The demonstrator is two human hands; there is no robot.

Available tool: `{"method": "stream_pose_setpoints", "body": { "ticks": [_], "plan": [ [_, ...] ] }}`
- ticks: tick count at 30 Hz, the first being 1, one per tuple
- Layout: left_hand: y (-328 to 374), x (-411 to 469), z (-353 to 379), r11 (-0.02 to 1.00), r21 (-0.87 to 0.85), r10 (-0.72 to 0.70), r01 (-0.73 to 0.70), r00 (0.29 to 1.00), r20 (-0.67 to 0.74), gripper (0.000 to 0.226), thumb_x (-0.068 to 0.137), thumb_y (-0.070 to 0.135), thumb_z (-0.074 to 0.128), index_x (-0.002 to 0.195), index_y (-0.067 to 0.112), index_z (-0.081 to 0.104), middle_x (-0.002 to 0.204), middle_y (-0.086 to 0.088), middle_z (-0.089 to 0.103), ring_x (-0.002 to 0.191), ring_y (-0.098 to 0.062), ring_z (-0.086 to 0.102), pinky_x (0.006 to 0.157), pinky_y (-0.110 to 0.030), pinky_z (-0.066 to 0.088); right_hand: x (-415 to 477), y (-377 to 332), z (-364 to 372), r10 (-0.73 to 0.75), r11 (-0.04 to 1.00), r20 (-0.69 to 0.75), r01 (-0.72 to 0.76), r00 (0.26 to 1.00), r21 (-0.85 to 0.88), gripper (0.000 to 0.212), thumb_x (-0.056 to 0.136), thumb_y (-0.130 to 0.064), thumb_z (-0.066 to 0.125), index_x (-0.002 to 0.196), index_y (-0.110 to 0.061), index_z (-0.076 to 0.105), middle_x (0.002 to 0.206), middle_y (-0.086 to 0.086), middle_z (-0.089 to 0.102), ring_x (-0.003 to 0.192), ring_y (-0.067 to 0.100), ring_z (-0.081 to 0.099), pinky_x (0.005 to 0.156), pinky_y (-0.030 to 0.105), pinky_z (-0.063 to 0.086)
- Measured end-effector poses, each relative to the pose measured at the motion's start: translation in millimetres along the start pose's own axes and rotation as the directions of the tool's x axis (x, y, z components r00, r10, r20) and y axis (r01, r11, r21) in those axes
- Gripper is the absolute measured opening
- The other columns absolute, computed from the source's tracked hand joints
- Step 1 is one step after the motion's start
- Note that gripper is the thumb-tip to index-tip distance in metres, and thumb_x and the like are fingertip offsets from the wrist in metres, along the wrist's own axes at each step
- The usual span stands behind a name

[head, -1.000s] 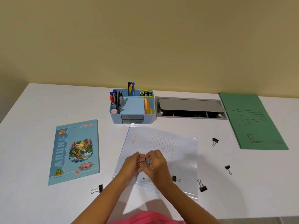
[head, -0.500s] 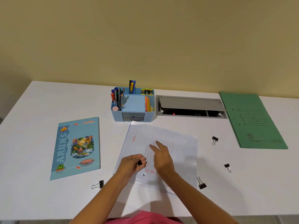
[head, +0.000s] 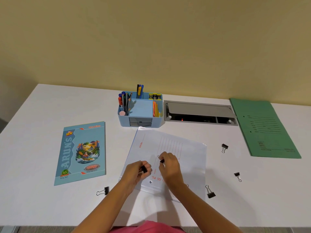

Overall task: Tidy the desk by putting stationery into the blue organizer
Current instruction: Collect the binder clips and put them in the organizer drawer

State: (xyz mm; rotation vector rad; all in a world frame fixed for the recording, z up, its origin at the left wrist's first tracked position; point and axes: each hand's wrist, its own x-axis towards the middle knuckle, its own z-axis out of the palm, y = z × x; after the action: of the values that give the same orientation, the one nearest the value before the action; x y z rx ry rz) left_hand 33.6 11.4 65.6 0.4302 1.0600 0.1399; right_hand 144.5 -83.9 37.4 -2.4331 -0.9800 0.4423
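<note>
Binder clips number six: four lie loose on the white desk [head: 42, 111] and one sits in each hand. The loose four are a near-left clip [head: 103, 192] just nearer than the notebook's right corner, a near-right clip [head: 210, 193] beside the near right corner of the clear file, a small clip [head: 237, 176] further right, and a far clip [head: 224, 147] between the file and the green folder. One blue organizer [head: 123, 120] stands at the back middle of the desk, well apart from the hands, with the far corner of the one clear file [head: 190, 158] just in front of it. Its compartments hold a bunch of pens at left, a few pens at the back, three small yellow-and-black items at back right, and orange and yellow paper slips at right. One notebook [head: 81, 152] lies to the left, one green folder [head: 264, 128] lies at far right, and one grey cable hatch [head: 200, 113] is set in the desk right of the organizer. Left hand [head: 134, 172], fingers curled, pinches a black clip [head: 144, 169] over the file's near left part. Right hand [head: 170, 167], fingers bent in, pinches a second black clip [head: 162, 161] between thumb and fingertips over the file's middle. The two hands are near each other but apart.
</note>
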Motion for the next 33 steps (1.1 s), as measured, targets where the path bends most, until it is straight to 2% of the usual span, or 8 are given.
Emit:
{"method": "stream_pose_setpoints", "body": {
  "ticks": [3,7,13,16,18,23,26,33],
  "plan": [
    [-2,4,0,1.0,-0.008,0.016,-0.016,0.999,-0.031,0.033,0.103,0.024,0.034,0.095,-0.002,0.052,0.089,-0.022,0.053,0.075,-0.031,0.053,0.091,-0.041,0.048,-15,-13,-7,-0.153,0.979,-0.084,0.162,0.985,0.121,0.017,0.086,-0.002,0.054,0.099,-0.011,0.061,0.094,0.002,0.064,0.088,0.019,0.056,0.081,0.032,0.049],
    [-5,4,-1,0.988,0.136,0.076,-0.068,0.996,-0.051,0.045,0.103,0.031,0.032,0.097,-0.003,0.062,0.091,-0.021,0.07,0.086,-0.03,0.067,0.083,-0.04,0.054,-33,-25,-5,-0.323,0.923,-0.134,0.343,0.937,0.177,0.016,0.086,0.0,0.056,0.097,-0.008,0.064,0.089,0.004,0.066,0.083,0.019,0.06,0.077,0.034,0.052],
    [-6,3,-2,0.968,0.235,0.087,-0.085,0.996,0.0,0.034,0.099,0.015,0.04,0.087,0.001,0.069,0.081,-0.016,0.071,0.074,-0.021,0.07,0.062,-0.028,0.058,-41,-26,-6,-0.338,0.913,-0.145,0.361,0.93,0.189,0.024,0.087,0.001,0.055,0.104,-0.009,0.069,0.1,0.002,0.071,0.094,0.015,0.064,0.084,0.028,0.053],
    [-6,4,0,0.953,0.283,0.103,-0.105,0.994,0.023,0.025,0.092,0.002,0.046,0.085,-0.005,0.07,0.083,-0.02,0.066,0.079,-0.027,0.065,0.078,-0.033,0.058,-39,-18,-14,-0.361,0.924,-0.24,0.381,0.901,0.041,0.015,0.083,0.0,0.059,0.089,-0.007,0.071,0.086,0.003,0.071,0.081,0.018,0.066,0.072,0.03,0.057],
    [-8,2,3,0.959,0.269,0.077,-0.09,0.995,0.058,0.021,0.091,-0.005,0.043,0.086,-0.009,0.063,0.085,-0.022,0.058,0.082,-0.032,0.057,0.089,-0.039,0.051,-41,-6,-19,-0.242,0.968,-0.208,0.25,0.948,0.012,0.02,0.078,0.005,0.063,0.09,-0.009,0.071,0.089,0.004,0.071,0.084,0.022,0.066,0.071,0.034,0.056],
    [-14,-3,11,0.959,0.278,0.037,-0.054,0.997,0.064,0.015,0.09,-0.008,0.036,0.087,-0.001,0.048,0.09,-0.018,0.038,0.081,-0.028,0.039,0.077,-0.036,0.036,-54,29,-23,0.205,0.95,-0.02,-0.204,0.979,-0.235,0.028,0.088,-0.015,0.061,0.114,-0.026,0.062,0.116,-0.007,0.053,0.106,0.012,0.049,0.073,0.018,0.045],
    [-15,-7,13,0.963,0.269,-0.01,-0.018,0.995,0.103,0.013,0.091,-0.006,0.035,0.087,0.0,0.045,0.09,-0.018,0.034,0.067,-0.023,0.035,0.072,-0.033,0.033,-64,39,-22,0.245,0.94,0.042,-0.227,0.969,-0.254,0.024,0.09,-0.012,0.056,0.111,-0.023,0.057,0.114,-0.005,0.051,0.099,0.012,0.048,0.067,0.018,0.043],
    [-18,-11,17,0.981,0.188,-0.069,0.054,0.995,0.072,0.011,0.094,-0.005,0.044,0.096,-0.007,0.055,0.092,-0.021,0.047,0.087,-0.031,0.043,0.101,-0.041,0.042,-68,40,-23,0.16,0.979,0.046,-0.152,0.986,-0.139,0.015,0.087,-0.007,0.055,0.1,-0.016,0.056,0.103,0.001,0.057,0.089,0.013,0.051,0.074,0.02,0.045]
  ]
}}
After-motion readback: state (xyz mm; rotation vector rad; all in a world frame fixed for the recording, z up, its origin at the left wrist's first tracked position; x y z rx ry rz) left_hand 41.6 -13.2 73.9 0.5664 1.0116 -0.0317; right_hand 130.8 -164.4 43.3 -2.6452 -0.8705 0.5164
